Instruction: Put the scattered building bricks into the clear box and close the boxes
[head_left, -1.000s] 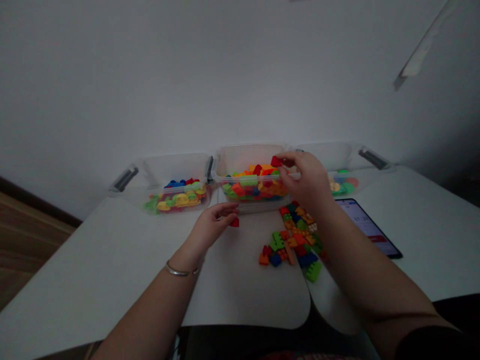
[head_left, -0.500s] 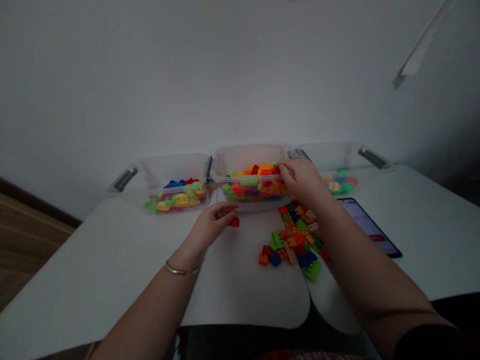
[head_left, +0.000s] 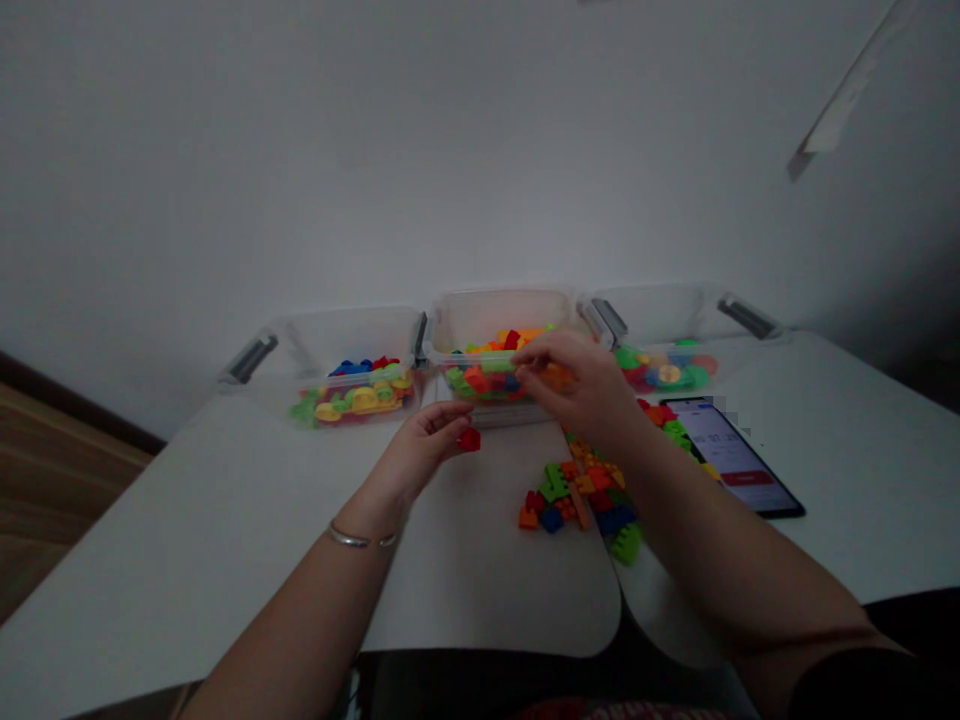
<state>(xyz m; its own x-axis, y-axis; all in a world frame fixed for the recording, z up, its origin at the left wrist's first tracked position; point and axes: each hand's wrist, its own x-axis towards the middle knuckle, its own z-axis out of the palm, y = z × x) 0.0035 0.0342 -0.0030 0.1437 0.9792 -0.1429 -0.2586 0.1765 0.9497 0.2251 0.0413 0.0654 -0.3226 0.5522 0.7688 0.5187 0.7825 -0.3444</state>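
A small red toy brick (head_left: 470, 440) is pinched between the thumb and fingers of my left hand (head_left: 427, 440), low over the table in front of the middle bin. My right hand (head_left: 574, 375) hovers before the right part of that clear plastic bin (head_left: 442, 340), pointing left. Its thumb and forefinger are slightly apart, and I see nothing between them. Mixed coloured toy bricks (head_left: 510, 345) lie inside the middle bin. Loose bricks (head_left: 555, 490) are spread on the table below my right hand, and my forearm hides part of them.
On the left stands a clear bin (head_left: 337, 325) with yellow, green, blue and red pieces. Another clear bin (head_left: 660, 300) on the right holds round coloured pieces. A phone (head_left: 739, 460) lies right of my right forearm. Behind the bins rises a wall (head_left: 480, 150).
My right hand has moved left and toward me, away from the right side of the middle bin. My left hand stays almost in place with the red brick, which has turned slightly.
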